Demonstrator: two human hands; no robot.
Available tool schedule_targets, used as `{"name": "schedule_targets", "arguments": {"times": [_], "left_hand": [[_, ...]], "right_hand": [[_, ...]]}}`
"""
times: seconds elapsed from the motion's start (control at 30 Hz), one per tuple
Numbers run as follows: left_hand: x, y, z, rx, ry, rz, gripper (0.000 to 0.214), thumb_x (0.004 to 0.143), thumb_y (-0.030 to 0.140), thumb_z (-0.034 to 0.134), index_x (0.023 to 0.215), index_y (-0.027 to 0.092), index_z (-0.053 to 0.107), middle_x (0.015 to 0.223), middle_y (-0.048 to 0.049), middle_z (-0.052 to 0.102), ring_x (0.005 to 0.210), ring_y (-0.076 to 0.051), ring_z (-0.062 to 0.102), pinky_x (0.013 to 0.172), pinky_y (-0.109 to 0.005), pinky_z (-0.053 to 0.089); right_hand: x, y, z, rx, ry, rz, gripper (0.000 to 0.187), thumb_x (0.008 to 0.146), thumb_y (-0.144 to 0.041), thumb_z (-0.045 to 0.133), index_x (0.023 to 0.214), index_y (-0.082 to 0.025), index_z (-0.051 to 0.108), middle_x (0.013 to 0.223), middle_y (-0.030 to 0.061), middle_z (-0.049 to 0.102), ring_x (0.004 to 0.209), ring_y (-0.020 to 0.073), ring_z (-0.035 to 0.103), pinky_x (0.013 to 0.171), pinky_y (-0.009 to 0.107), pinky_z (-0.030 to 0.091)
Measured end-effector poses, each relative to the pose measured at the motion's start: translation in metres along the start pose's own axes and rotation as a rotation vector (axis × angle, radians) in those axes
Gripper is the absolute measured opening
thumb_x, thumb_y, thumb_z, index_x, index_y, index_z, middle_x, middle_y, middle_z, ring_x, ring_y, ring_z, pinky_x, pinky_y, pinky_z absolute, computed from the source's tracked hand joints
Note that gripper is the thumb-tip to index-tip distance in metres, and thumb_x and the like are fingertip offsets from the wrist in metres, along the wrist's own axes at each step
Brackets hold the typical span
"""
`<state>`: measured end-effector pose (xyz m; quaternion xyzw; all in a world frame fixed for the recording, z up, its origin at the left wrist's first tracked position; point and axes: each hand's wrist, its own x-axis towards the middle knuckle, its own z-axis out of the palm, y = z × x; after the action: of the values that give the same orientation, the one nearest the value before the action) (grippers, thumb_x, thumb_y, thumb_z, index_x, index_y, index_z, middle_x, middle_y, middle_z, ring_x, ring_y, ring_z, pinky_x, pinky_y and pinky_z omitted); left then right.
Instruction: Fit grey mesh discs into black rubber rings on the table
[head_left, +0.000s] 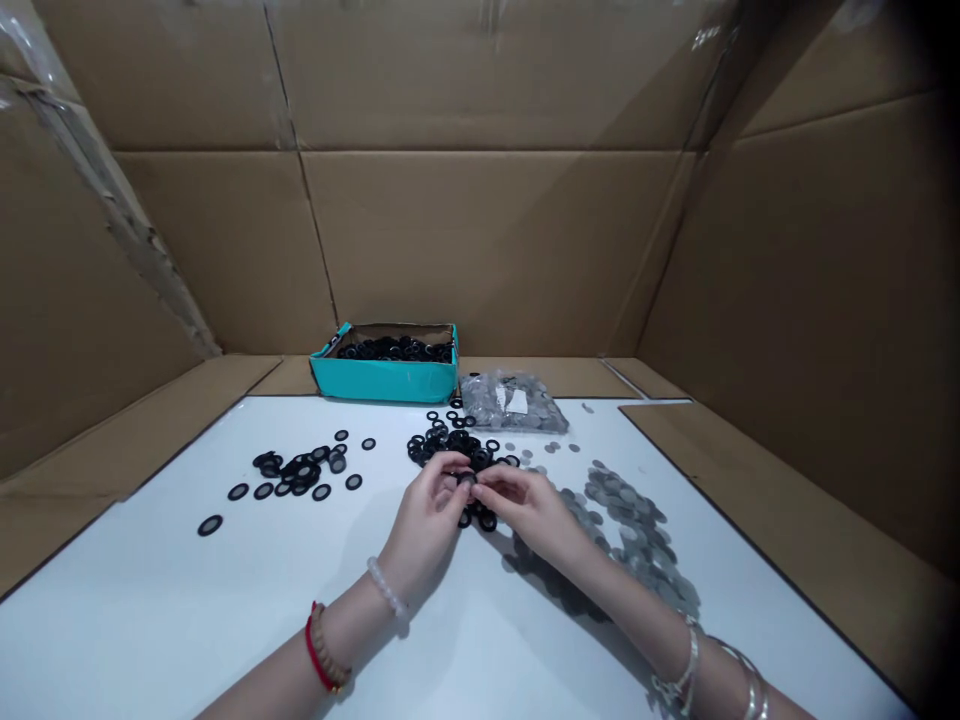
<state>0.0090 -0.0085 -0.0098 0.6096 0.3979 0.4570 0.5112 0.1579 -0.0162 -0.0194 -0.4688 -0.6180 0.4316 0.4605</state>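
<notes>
My left hand (421, 512) and my right hand (534, 502) meet at the middle of the white table, thumbs and fingers pinched together. Between their fingertips is a small black ring (466, 480) with a grey mesh disc at its centre; whether the disc is fully seated I cannot make out. Just behind and below the fingers lies a heap of loose black rings (450, 438). Many thin grey discs (637, 525) spread out beneath and to the right of my right forearm. To the left lies a group of black rings with grey centres (304, 472).
At the back stands a turquoise box (384, 382) full of black rings. Beside it is a clear plastic bag (514, 400) of grey discs with a white label. Cardboard walls (487, 230) close off the back and sides of the white table (187, 620).
</notes>
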Motion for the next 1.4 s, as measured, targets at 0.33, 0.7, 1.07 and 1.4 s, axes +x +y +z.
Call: {"name": "schedule_targets", "arguments": {"times": [0.33,0.7,1.07,1.4], "left_hand": [[-0.002,-0.003,-0.006,0.323,-0.069,0.071,0.017,0.083,0.020,0.042,0.094,0.018,0.054,0.091,-0.0063,0.059,0.086,-0.019,0.055,0.078,-0.032,0.042],[0.003,-0.003,0.002,-0.264,0.095,-0.169,0.020,0.070,0.023,0.063,0.085,0.015,0.054,0.080,-0.0030,0.057,0.078,-0.014,0.056,0.073,-0.026,0.043],[0.010,0.011,-0.013,-0.295,-0.065,-0.276,0.034,0.056,0.028,0.076,0.082,0.015,0.060,0.074,-0.0032,0.062,0.072,-0.013,0.058,0.068,-0.024,0.043],[0.010,0.011,-0.011,-0.193,0.020,-0.223,0.030,0.055,0.023,0.075,0.078,0.014,0.058,0.061,0.0016,0.059,0.061,-0.011,0.056,0.061,-0.024,0.044]], "right_hand": [[-0.004,-0.007,0.000,-0.173,-0.005,-0.092,0.015,0.080,-0.023,0.051,0.066,-0.018,0.047,0.062,-0.0031,0.045,0.058,0.0109,0.043,0.053,0.022,0.033],[-0.004,0.000,0.003,-0.100,0.008,-0.085,0.015,0.079,-0.032,0.055,0.081,-0.018,0.057,0.075,0.0008,0.057,0.068,0.0141,0.053,0.061,0.023,0.041],[0.001,-0.009,-0.008,0.104,-0.091,0.038,0.024,0.078,-0.042,0.056,0.075,-0.018,0.055,0.067,-0.0017,0.050,0.063,0.0123,0.048,0.060,0.023,0.040],[-0.001,-0.013,-0.005,0.050,-0.046,0.026,0.027,0.074,-0.043,0.061,0.076,-0.016,0.058,0.073,0.0020,0.054,0.066,0.0136,0.050,0.060,0.025,0.041]]}}
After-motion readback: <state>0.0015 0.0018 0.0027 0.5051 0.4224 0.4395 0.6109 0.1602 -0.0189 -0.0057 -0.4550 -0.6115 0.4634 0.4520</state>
